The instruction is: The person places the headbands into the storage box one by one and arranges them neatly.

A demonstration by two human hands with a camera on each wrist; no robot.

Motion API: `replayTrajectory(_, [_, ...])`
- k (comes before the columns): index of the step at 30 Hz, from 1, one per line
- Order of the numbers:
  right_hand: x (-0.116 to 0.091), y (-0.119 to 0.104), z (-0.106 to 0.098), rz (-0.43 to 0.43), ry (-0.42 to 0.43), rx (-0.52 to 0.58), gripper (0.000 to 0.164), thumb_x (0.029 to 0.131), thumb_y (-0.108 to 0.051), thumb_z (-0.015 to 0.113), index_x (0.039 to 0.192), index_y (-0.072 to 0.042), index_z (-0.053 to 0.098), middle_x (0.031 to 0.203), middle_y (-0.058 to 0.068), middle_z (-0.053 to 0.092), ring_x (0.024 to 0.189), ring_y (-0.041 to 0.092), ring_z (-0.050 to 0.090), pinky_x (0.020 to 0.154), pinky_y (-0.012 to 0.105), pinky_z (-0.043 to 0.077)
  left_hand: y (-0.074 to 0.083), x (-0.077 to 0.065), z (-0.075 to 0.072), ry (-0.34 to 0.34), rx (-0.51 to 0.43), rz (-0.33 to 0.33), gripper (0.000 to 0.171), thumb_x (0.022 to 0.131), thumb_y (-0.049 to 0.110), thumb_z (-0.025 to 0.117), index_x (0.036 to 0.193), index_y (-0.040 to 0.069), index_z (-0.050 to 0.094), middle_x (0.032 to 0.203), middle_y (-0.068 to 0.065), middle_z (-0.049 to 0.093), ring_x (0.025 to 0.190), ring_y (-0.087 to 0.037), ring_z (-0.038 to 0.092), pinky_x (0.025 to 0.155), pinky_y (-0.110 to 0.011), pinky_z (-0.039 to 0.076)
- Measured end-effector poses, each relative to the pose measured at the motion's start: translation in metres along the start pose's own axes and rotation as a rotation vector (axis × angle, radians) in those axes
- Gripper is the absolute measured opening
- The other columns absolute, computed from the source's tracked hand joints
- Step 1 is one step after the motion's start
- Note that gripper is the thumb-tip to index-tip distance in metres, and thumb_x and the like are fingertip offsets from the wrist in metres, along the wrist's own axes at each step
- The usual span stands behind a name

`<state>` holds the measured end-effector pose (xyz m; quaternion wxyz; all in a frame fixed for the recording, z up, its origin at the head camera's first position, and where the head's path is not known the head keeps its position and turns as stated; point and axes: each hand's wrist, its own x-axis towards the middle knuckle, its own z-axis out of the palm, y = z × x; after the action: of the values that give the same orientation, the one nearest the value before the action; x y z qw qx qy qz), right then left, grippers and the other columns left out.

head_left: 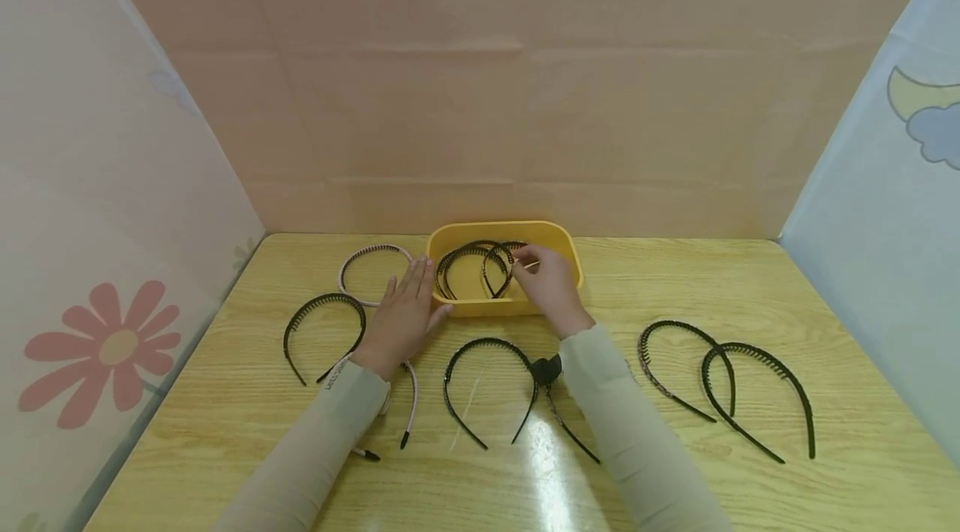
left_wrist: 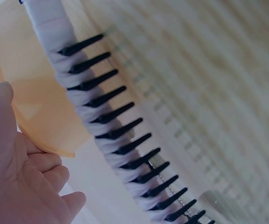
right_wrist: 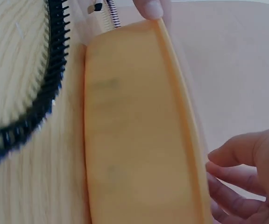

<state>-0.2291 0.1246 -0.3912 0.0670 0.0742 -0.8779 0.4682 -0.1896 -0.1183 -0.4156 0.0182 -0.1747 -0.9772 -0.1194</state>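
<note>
A yellow bin [head_left: 495, 308] stands near the back of the table with several dark toothed headbands [head_left: 471, 252] inside. My left hand [head_left: 401, 319] rests against its left end, fingers extended and thumb along the rim. Over the bin's right side, my right hand [head_left: 553, 286] pinches a black headband [head_left: 495, 247] between thumb and fingers. In the right wrist view the bin wall [right_wrist: 139, 126] hides what those fingertips hold. Close to the left wrist camera runs a pink headband [left_wrist: 85, 100] with black teeth.
Behind the left hand lies a pink headband [head_left: 375, 248], with a black headband [head_left: 288, 332] in front of it. Another black headband [head_left: 450, 373] lies centre front. Two overlapping headbands [head_left: 682, 323] [head_left: 795, 382] are at the right. Printed walls stand on both sides.
</note>
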Motion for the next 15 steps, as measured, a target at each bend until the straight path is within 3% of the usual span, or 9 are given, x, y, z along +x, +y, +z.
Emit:
replayTrajectory(7, [-0.007,0.003,-0.023,-0.07,0.02,-0.038,0.023,0.099,-0.008,0.059,0.116,0.0,0.072,0.106,0.016,0.071,0.084,0.029,0.068,0.062,0.035,0.055,0.0,0.0,0.001,0.001,-0.004,-0.001,0.079,0.108,0.047,0.043,0.161,-0.004,0.013,0.167,-0.02,0.01,0.155,-0.036,0.013,0.123,-0.057,0.012])
replayTrajectory(15, [-0.017,0.006,-0.057,-0.133,0.024,-0.127,0.024,0.1,-0.008,0.058,0.116,0.003,0.071,0.115,0.02,0.068,0.096,0.034,0.067,0.082,0.048,0.058,0.001,0.001,0.0,-0.002,0.008,0.001,0.079,0.108,0.049,0.041,0.161,-0.004,0.013,0.167,-0.02,0.01,0.155,-0.035,0.014,0.123,-0.057,0.013])
